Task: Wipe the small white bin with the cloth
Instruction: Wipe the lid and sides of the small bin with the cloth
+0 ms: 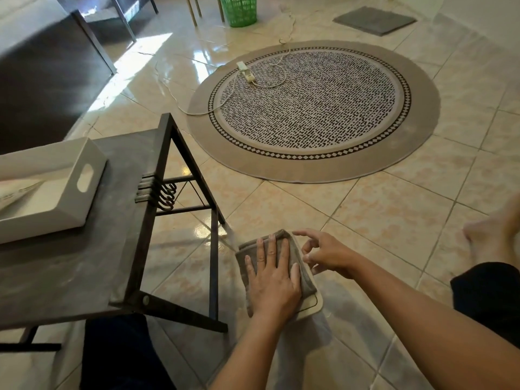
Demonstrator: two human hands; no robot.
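Note:
A folded grey cloth (284,243) lies over the small white bin (313,303), of which only a cream-white rim with a dark line shows at the lower right. My left hand (271,280) presses flat on the cloth, fingers spread and thumb along its right edge. My right hand (323,253) is just right of the bin with its fingers apart. The index finger is lifted, and the lower fingers curl against the bin's right edge. Most of the bin is hidden under the cloth and my left hand.
A dark low table (118,240) stands at the left, with a larger white tray (70,209) on it. A round patterned rug (312,111) carries a power strip (246,71) and cable. A green basket (239,9) stands far back. My knees and a bare foot (489,237) flank the tiled floor.

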